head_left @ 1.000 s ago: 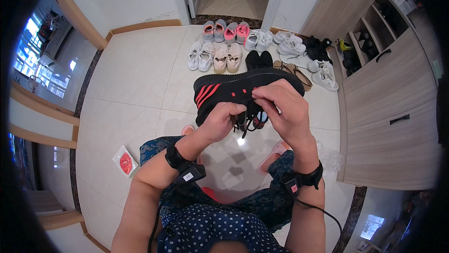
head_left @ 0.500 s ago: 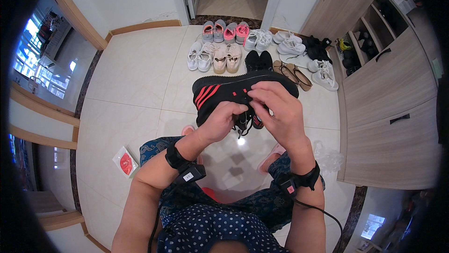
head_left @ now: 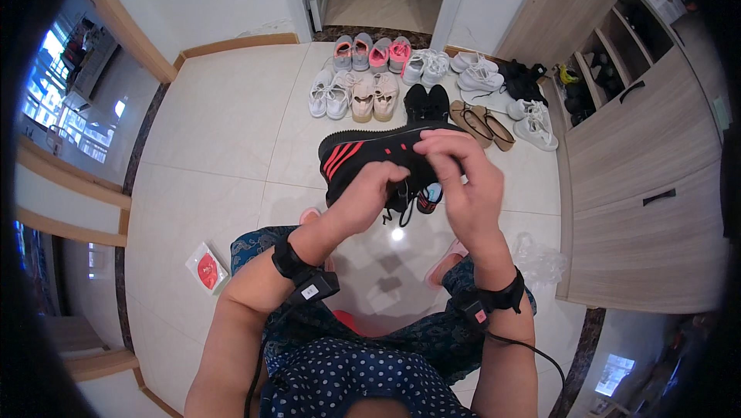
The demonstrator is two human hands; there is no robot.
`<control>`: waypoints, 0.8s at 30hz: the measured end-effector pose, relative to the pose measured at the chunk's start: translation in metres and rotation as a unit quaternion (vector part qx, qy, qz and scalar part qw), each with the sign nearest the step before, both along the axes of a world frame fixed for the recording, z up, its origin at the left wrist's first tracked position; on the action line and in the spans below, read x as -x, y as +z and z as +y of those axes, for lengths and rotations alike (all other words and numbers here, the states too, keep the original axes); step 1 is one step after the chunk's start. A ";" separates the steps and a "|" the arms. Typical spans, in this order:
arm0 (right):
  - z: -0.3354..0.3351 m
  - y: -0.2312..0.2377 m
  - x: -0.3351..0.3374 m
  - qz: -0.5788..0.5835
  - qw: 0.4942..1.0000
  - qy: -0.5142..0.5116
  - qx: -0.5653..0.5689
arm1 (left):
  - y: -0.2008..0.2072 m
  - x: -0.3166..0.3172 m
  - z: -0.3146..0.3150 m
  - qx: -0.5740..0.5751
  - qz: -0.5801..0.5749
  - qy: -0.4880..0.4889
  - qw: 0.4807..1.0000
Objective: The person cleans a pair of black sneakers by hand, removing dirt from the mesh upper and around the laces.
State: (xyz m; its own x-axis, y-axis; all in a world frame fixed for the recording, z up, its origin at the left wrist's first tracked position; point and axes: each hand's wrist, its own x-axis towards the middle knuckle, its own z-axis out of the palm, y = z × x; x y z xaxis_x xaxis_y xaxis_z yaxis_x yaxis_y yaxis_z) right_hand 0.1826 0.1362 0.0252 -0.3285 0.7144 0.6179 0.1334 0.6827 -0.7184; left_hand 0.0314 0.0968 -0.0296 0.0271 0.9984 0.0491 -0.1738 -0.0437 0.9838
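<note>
A black sneaker (head_left: 363, 157) with red stripes is up in front of me, lying on its side with its ribbed sole edge away from me. My left hand (head_left: 369, 194) grips it near the lace opening, thumb and fingers closed. Black laces (head_left: 403, 213) dangle below that opening. Over the toe end, my right hand (head_left: 467, 179) has its fingers bent toward the thumb; anything between them is too small to make out. A second black shoe (head_left: 430, 199) with red stripes shows partly beneath the held one, pale blue inside.
Several pairs of shoes stand in rows ahead, among them white sneakers (head_left: 340, 94), black shoes (head_left: 427, 101) and brown flats (head_left: 482, 123). A wooden shoe cabinet (head_left: 641, 186) lines the right side. Clear plastic wrap (head_left: 540, 260) and a red-and-white packet (head_left: 207, 267) lie on the floor.
My right hand has shifted right from the lace area and turned, now covering more of the toe. The laces hang differently. My left hand stays on the sneaker.
</note>
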 end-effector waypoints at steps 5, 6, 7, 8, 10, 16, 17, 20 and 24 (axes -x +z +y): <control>-0.002 0.001 -0.004 0.175 0.905 0.143 0.361 | 0.000 0.015 0.017 0.102 -0.363 -0.034 0.926; -0.001 0.002 -0.009 0.174 0.905 0.143 0.360 | 0.000 0.016 0.020 0.101 -0.363 -0.034 0.926; -0.001 0.004 -0.013 0.071 0.876 0.208 0.428 | 0.001 0.017 0.021 0.097 -0.399 -0.029 0.911; -0.001 0.004 -0.016 -0.034 0.830 0.268 0.488 | 0.002 0.018 0.022 0.092 -0.435 -0.024 0.895; -0.003 0.004 -0.018 -0.076 0.794 0.325 0.508 | 0.006 0.024 0.022 0.091 -0.437 -0.022 0.895; -0.010 0.004 -0.016 -0.195 0.828 0.324 0.414 | 0.009 0.024 0.023 0.056 -0.490 -0.035 0.869; -0.008 -0.008 -0.011 -0.125 0.912 0.242 0.307 | 0.010 0.022 0.024 0.064 -0.493 -0.037 0.867; -0.007 -0.011 0.002 -0.125 0.970 0.037 0.206 | 0.007 0.019 0.021 0.067 -0.477 -0.042 0.875; -0.012 -0.013 0.017 -0.087 0.983 -0.017 0.162 | -0.002 0.013 0.017 0.066 -0.449 -0.047 0.890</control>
